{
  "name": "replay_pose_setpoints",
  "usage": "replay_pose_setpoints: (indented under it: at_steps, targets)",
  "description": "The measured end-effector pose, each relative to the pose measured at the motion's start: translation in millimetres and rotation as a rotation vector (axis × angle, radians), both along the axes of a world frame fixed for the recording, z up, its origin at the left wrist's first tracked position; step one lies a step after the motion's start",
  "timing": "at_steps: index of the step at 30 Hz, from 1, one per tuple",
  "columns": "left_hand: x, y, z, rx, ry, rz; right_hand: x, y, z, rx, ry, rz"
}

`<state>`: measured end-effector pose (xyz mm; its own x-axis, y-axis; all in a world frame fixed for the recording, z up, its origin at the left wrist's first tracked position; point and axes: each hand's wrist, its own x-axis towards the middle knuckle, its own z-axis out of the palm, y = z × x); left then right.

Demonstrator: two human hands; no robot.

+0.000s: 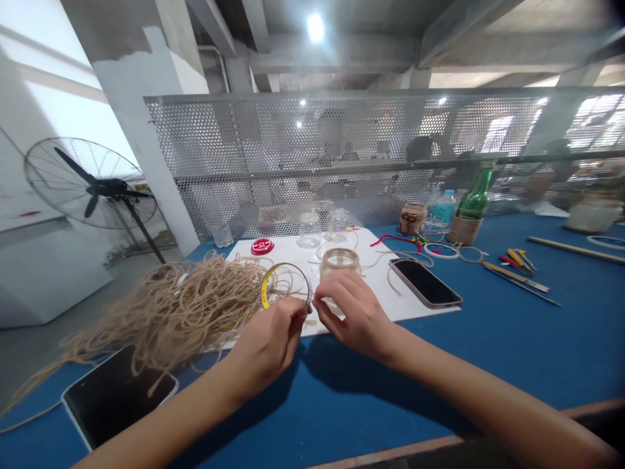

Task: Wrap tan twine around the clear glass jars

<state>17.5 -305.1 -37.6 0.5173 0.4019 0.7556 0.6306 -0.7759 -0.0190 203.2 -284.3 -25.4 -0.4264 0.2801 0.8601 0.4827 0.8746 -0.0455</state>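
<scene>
– Concrete hall, beams above, one lamp (316, 28) lit. What lies at the back?

– Mesh screen (273, 137), one, full width of the table (488, 355). Fan (105, 185), one, on the floor, far left. Table top: blue. Sheet (405, 307), white, one, laid on it at the middle.

– Left hand (263, 348)?

– Thumb and fingers pinching the roll (265, 288), one, thin ring, part yellow, held upright above the near edge of the sheet.

– Right hand (354, 316)?

– Just right of the roll. Thumb and index tip close together, fingers bent; whether anything is caught between them, cannot tell.

– Glass?

– Open jar (340, 258), one, just beyond the right hand, partly hidden by it. Two clear jars (309, 230) behind, at the far edge of the sheet. Cup (223, 235), one, far left.

– Left side?

– Twine (190, 306), one large loose heap, partly on the sheet. Dark tablet (117, 394), one, nearer, partly under the twine's strands. Red tin (262, 246), one, beyond the heap.

– Right side?

– Phone (427, 283), one, screen dark, partly on the sheet. Farther: covered jar (413, 219), blue bottle (444, 208), green bottle (477, 195) with its lower part wrapped in brown, white hoop (441, 251) lying flat. Pliers (523, 260), yellow-handled, right of the hoop. Stick (576, 250), one, far right.
</scene>
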Motion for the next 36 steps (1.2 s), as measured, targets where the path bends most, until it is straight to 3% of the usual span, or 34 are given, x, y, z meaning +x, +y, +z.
replay_pose_setpoints:
  at_steps: [14, 24, 31, 36]
  targets:
    - [-5.3, 1.1, -0.8, -0.042, -0.131, -0.012, 0.9, -3.0, -4.3, 0.225, -0.045, -0.006]
    - [-0.9, -10.1, -2.1, -0.376, -0.376, -0.159, 3.9, -4.1, -8.1, 0.486, -0.072, 0.046]
    - [2.6, -11.1, -3.0, -0.461, -0.389, -0.215, 3.7, -5.8, -4.8, 0.461, -0.018, 0.007]
    - [2.4, -11.1, -6.6, -0.412, -0.350, -0.278, 1.0, -7.8, -2.1, 0.326, 0.060, -0.006]
